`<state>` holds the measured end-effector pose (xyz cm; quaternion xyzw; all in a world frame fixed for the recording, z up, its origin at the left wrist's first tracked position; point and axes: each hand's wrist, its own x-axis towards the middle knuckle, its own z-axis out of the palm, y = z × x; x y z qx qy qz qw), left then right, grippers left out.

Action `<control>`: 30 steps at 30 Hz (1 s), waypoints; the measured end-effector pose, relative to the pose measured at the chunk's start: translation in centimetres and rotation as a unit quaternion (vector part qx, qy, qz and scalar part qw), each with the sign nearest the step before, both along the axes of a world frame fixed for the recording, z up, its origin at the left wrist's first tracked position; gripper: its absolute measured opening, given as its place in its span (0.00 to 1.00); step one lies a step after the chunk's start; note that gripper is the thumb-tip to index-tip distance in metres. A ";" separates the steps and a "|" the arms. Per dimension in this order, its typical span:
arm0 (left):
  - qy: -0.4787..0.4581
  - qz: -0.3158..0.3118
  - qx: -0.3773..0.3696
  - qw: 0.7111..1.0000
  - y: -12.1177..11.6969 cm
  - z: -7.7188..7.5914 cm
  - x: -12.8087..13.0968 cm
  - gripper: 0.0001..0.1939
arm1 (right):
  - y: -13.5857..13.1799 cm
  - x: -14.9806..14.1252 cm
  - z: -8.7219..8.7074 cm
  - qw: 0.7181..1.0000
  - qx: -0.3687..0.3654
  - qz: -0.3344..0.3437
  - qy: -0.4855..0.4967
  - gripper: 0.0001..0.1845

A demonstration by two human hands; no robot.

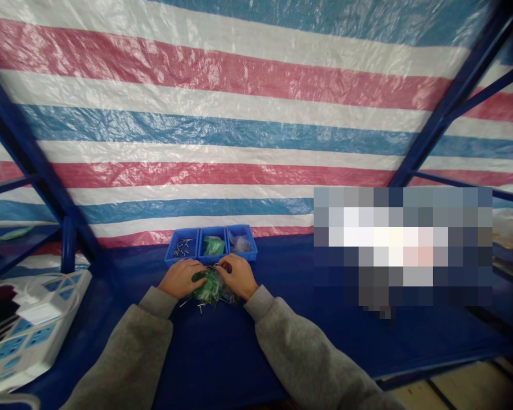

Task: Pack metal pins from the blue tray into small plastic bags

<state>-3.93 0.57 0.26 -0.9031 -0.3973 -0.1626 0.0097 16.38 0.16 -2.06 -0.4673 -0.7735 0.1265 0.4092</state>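
Note:
A mixed pile (pixel 211 289) of green packets, clear plastic and thin metal pieces lies on the blue table, between my hands. My left hand (pixel 182 278) rests against its left side, fingers stretched forward and thumb apart over the green packets. On the opposite side, my right hand (pixel 238 274) has thumb and fingertips pinched together at the pile's top edge; what they grip is too small to tell. Just beyond stands a blue three-part bin (pixel 199 246). Its compartments hold metal pins or screws (pixel 183 248), green packets (pixel 214 245) and clear plastic items (pixel 240 244).
White power strips (pixel 47 336) with plugs and cables sit at the left on the blue table (pixel 214 359). Blue metal posts (pixel 448 108) frame both sides, and a striped plastic sheet (pixel 222 131) hangs behind. A blurred-out patch (pixel 402 250) covers the right side.

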 end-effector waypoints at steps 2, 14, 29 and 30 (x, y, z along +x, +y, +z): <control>0.003 -0.003 0.007 1.000 0.1 0.0 0.0 0.10 | 0.0 0.0 0.0 1.000 0.003 0.001 0.006 0.03; -0.209 0.025 0.084 0.974 -1.0 0.4 1.1 0.12 | -0.6 0.0 1.2 0.993 0.013 0.023 0.111 0.12; -0.447 0.051 -0.251 0.857 -1.5 1.1 3.1 0.13 | -0.7 -0.3 0.7 0.979 -0.016 0.058 0.194 0.13; -0.453 0.049 -0.258 0.852 -1.5 1.1 3.0 0.13 | -0.8 -0.3 0.7 0.976 -0.027 0.069 0.207 0.12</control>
